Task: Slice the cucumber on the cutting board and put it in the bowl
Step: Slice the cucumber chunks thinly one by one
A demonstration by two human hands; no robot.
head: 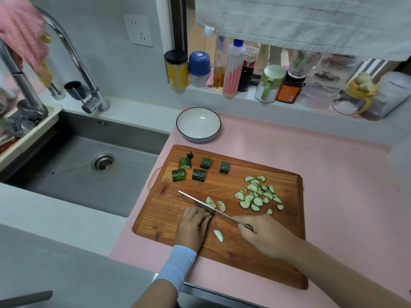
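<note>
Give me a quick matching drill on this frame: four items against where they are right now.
Items:
1. bowl
2. cucumber chunks
3. slice pile
4. knife

Places:
A. board's right side
B. beyond the cutting board, empty
C. held in the right hand, blade beside the left hand
D. board's far left corner

Pairs: 1-B, 2-D, 3-A, 4-C

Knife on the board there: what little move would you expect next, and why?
Probably another short downward cut. The right hand holds the knife angled across the cutting board, with the left hand curled right against the blade, seemingly over a piece. Five uncut cucumber chunks wait at the back, and the bowl is empty.
</note>
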